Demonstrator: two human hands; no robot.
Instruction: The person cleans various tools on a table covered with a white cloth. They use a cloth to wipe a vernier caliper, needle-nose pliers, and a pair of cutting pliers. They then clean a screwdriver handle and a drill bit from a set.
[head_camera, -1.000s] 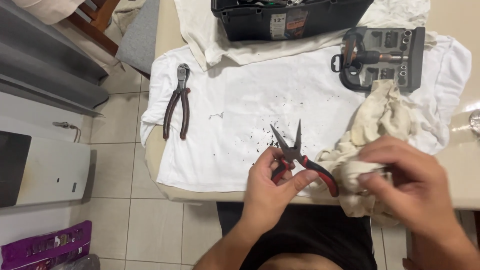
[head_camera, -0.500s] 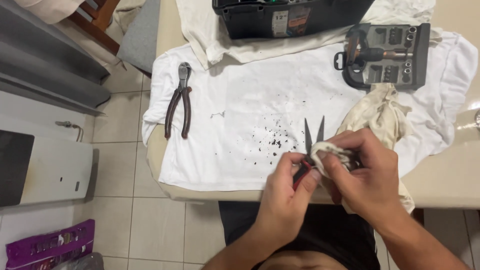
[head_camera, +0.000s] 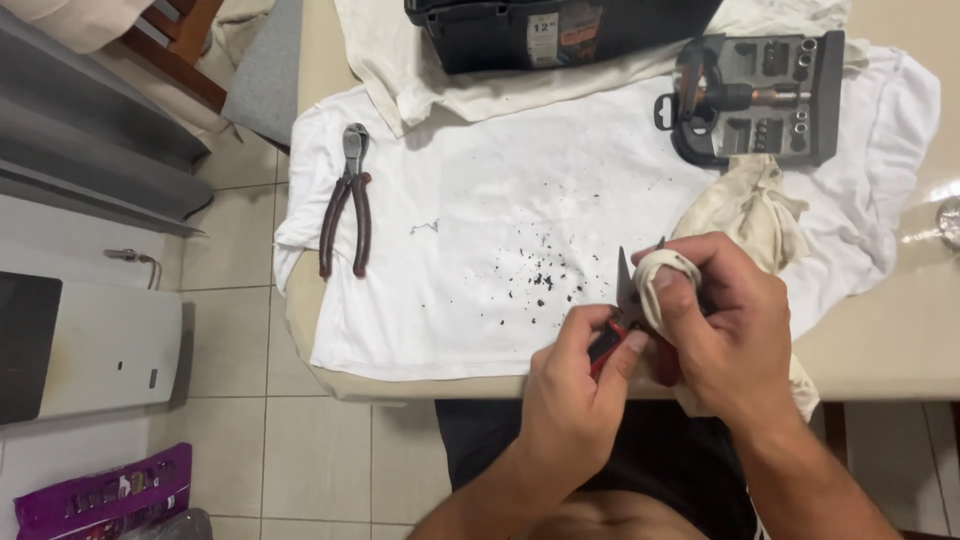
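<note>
Left hand (head_camera: 575, 400) grips red-handled pliers (head_camera: 628, 300), metal jaws parted upward; right hand (head_camera: 725, 325) closed, pressing cream rag (head_camera: 750, 210) against them.

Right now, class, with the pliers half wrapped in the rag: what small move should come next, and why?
Probably draw the rag along the jaws of the pliers. The right hand already presses it over them, the left hand grips the red handles, and dark flecks dot the white cloth below.
</note>
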